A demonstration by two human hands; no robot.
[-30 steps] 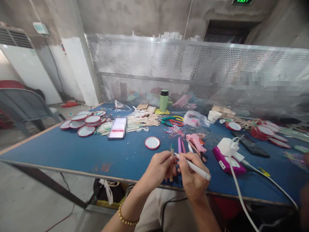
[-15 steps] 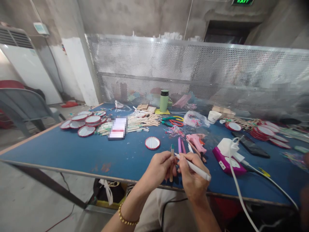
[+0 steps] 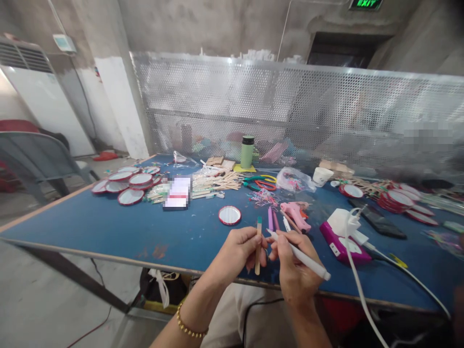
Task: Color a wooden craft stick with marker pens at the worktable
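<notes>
Over the table's front edge, my left hand (image 3: 241, 252) pinches a wooden craft stick (image 3: 258, 261) upright between thumb and fingers. The stick's top end is green. My right hand (image 3: 295, 263) grips a white marker pen (image 3: 308, 261) like a pencil, its tip pointing left and a small gap away from the stick. Just beyond my hands lie a round red-rimmed lid (image 3: 229, 215), two purple pens (image 3: 270, 220) and a pink glue gun (image 3: 296, 215).
Red-rimmed discs (image 3: 130, 196) are piled at the left, beside a phone (image 3: 177, 192) and many craft sticks (image 3: 221, 181). A green bottle (image 3: 247, 152) stands at the back. On the right are a purple power strip (image 3: 337, 244) with white cables, and a black phone (image 3: 380, 220).
My right hand has drawn the marker slightly right, away from the craft stick. The left hand keeps its hold on the stick, nearly in place.
</notes>
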